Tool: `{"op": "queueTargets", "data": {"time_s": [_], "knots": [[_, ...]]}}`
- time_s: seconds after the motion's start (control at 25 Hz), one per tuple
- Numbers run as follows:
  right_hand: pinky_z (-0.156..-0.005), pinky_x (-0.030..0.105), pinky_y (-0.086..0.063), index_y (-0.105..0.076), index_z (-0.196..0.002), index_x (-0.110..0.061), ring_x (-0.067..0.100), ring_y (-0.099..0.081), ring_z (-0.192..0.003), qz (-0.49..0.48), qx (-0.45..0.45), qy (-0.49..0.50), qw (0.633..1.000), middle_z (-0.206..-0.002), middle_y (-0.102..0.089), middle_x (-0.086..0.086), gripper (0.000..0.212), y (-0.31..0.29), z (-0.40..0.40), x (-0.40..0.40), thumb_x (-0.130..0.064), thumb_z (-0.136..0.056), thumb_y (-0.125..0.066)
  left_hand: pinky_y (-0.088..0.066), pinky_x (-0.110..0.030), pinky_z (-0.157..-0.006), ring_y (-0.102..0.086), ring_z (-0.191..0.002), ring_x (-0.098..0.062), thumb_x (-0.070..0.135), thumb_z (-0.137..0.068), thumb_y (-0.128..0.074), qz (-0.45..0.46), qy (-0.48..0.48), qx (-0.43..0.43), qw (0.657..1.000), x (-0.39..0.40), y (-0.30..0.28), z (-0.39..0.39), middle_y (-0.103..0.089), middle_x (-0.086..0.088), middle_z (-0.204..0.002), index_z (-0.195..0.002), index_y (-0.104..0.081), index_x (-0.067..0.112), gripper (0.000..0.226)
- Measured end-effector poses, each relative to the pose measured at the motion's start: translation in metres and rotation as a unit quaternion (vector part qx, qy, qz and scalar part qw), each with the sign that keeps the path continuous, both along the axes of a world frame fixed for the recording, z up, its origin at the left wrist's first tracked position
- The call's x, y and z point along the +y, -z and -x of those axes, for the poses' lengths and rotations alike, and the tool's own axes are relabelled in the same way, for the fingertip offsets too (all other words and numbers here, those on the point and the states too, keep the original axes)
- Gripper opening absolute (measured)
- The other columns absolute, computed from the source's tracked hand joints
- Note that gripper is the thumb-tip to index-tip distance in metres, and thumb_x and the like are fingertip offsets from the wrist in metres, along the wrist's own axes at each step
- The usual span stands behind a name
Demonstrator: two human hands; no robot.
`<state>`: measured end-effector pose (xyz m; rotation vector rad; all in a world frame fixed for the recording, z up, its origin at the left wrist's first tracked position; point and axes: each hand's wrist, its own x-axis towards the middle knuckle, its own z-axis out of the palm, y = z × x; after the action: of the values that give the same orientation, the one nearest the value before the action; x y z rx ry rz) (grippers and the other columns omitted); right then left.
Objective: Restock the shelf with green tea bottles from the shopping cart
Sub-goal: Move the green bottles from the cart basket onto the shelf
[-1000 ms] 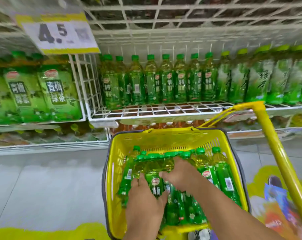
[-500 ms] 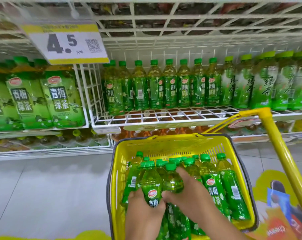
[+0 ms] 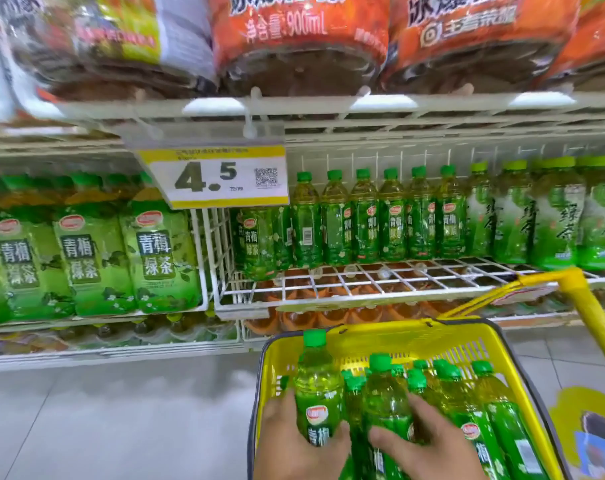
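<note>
A yellow shopping basket [image 3: 373,337] at the bottom right holds several green tea bottles with green caps. My left hand [image 3: 290,441] grips one bottle [image 3: 317,386] upright, raised above the basket's left rim. My right hand [image 3: 429,445] grips a second bottle [image 3: 385,403] beside it, also lifted above the others. Ahead, a white wire shelf [image 3: 363,289] carries a row of matching green tea bottles [image 3: 366,220] at its back, with bare wire in front of them.
A 4.5 price tag [image 3: 218,178] hangs from the shelf above. Large green tea bottles [image 3: 155,258] fill the left bay; other green bottles [image 3: 553,216] stand at the right. Orange-labelled big bottles [image 3: 301,39] sit overhead. The basket's yellow handle [image 3: 595,313] rises at right.
Both hands have lifted their bottles higher out of the basket. My view has tilted upward, bringing the top shelf of orange bottles into sight.
</note>
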<state>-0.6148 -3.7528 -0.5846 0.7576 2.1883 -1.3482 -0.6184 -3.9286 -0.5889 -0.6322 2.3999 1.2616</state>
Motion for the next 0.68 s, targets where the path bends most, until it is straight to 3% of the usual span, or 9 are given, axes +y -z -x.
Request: {"op": "queueTargets", "data": {"time_s": [0.08, 0.16, 0.24, 0.32, 0.4, 0.44, 0.56, 0.68], "knots": [[-0.078, 0.006, -0.043, -0.061, -0.127, -0.033, -0.021, -0.054, -0.079, 0.032, 0.05, 0.05, 0.997, -0.09, -0.067, -0.035, 0.083, -0.017, 0.023, -0.006, -0.037, -0.052, -0.095, -0.045, -0.018, -0.089, -0.056, -0.1, -0.003, 0.046, -0.063, -0.082, -0.003, -0.021, 0.045, 0.999, -0.009, -0.011, 0.017, -0.052, 0.015, -0.109, -0.118, -0.056, 0.038, 0.062], [-0.063, 0.009, -0.043, -0.058, -0.13, -0.038, -0.012, -0.058, -0.082, 0.06, 0.081, 0.042, 0.994, -0.112, -0.067, -0.013, 0.084, -0.035, 0.056, -0.011, -0.043, -0.054, -0.093, -0.053, -0.028, -0.088, -0.062, -0.097, -0.003, 0.054, -0.056, -0.079, -0.023, -0.048, 0.091, 0.994, -0.02, -0.026, 0.041, -0.061, 0.016, -0.108, -0.115, -0.057, 0.04, 0.064], [-0.063, 0.013, -0.044, -0.066, -0.119, -0.042, -0.004, -0.06, -0.074, 0.072, 0.13, 0.014, 0.989, -0.103, -0.068, -0.009, 0.064, -0.044, 0.093, -0.012, -0.046, -0.06, -0.089, -0.056, -0.031, -0.079, -0.066, -0.092, -0.005, 0.056, -0.059, -0.076, -0.022, -0.054, 0.135, 0.989, -0.023, -0.034, 0.071, -0.066, 0.014, -0.103, -0.108, -0.06, 0.039, 0.054], [-0.063, 0.017, -0.043, -0.07, -0.112, -0.037, -0.002, -0.06, -0.071, 0.08, 0.155, 0.01, 0.985, -0.088, -0.068, -0.019, 0.052, -0.051, 0.129, -0.016, -0.047, -0.064, -0.087, -0.052, -0.026, -0.071, -0.064, -0.085, -0.007, 0.049, -0.064, -0.079, 0.025, -0.055, 0.179, 0.982, -0.026, -0.035, 0.1, -0.064, 0.011, -0.098, -0.099, -0.061, 0.035, 0.042], [-0.058, 0.021, -0.041, -0.07, -0.1, -0.029, 0.005, -0.059, -0.064, 0.065, 0.167, 0.008, 0.984, -0.073, -0.064, -0.019, 0.045, -0.053, 0.165, -0.019, -0.049, -0.064, -0.086, -0.054, -0.03, -0.077, -0.065, -0.088, -0.013, 0.042, -0.067, -0.082, 0.046, -0.068, 0.201, 0.976, -0.028, -0.033, 0.131, -0.066, 0.003, -0.102, -0.104, -0.063, 0.029, 0.043], [-0.057, 0.022, -0.04, -0.069, -0.102, -0.026, 0.008, -0.057, -0.065, 0.057, 0.175, 0.008, 0.983, -0.077, -0.064, -0.013, 0.048, -0.052, 0.18, -0.019, -0.05, -0.064, -0.087, -0.054, -0.034, -0.082, -0.066, -0.092, -0.016, 0.041, -0.069, -0.082, 0.045, -0.064, 0.198, 0.977, -0.029, -0.03, 0.144, -0.067, 0.001, -0.106, -0.109, -0.064, 0.026, 0.046], [-0.077, 0.021, -0.04, -0.056, -0.134, -0.026, 0.01, -0.06, -0.098, 0.064, 0.188, 0.006, 0.98, -0.123, -0.063, -0.003, 0.08, -0.044, 0.211, -0.021, -0.052, -0.065, -0.086, -0.054, -0.04, -0.088, -0.064, -0.1, -0.02, 0.045, -0.072, -0.079, 0.076, -0.057, 0.184, 0.978, -0.029, -0.024, 0.177, -0.064, -0.002, -0.113, -0.117, -0.06, 0.023, 0.054], [-0.09, 0.021, -0.032, -0.039, -0.148, -0.022, 0.011, -0.049, -0.123, 0.066, 0.189, -0.001, 0.98, -0.142, -0.052, -0.003, 0.1, -0.033, 0.233, -0.024, -0.057, -0.066, -0.084, -0.054, -0.044, -0.089, -0.061, -0.108, -0.025, 0.045, -0.073, -0.077, 0.085, -0.066, 0.197, 0.975, -0.023, -0.019, 0.197, -0.062, -0.004, -0.118, -0.123, -0.056, 0.019, 0.06]]}}
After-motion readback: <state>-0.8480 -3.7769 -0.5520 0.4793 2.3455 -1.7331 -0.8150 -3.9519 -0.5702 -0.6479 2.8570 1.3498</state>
